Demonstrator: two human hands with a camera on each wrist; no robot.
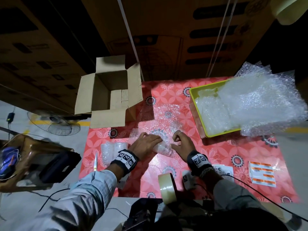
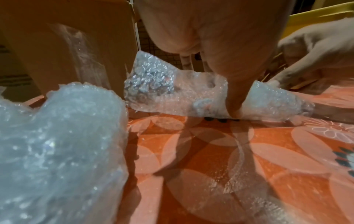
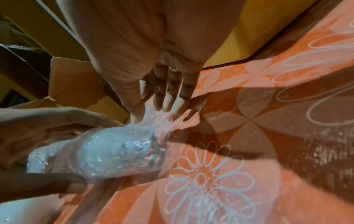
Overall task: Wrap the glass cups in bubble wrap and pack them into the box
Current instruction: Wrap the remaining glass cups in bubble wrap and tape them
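Masking tape roll (image 1: pixel 167 186) stands on edge at the near edge of the tabletop (image 1: pixel 208 147), which carries a red floral cover. Just beyond it, near mid-table, both hands work one glass cup (image 3: pixel 114 153) lying on its side on a flat sheet of bubble wrap (image 1: pixel 160 119).

Left hand (image 1: pixel 144 144): palm down over the cup, fingers curved across the wrap, thumb under the cup's rim in the right wrist view. It holds the cup.

Right hand (image 1: pixel 180 141): fingers curled, tips pinching the wrap (image 3: pixel 159 119) bunched at the cup's far end.

Two wrapped cups (image 1: pixel 113 150) lie just left of the left wrist, toward the left edge; scissors (image 1: pixel 95 161) lie beside them at that edge.

Cardboard box (image 1: pixel 108 90) sits open at the far left corner, flaps out; nothing visible on the part of its floor that shows.

Yellow-green tray (image 1: pixel 196 110) at the far right holds folded bubble wrap, with a loose stack (image 1: pixel 266 100) spilling over its right side.

Label sheets (image 1: pixel 261 174) lie near the right front corner.
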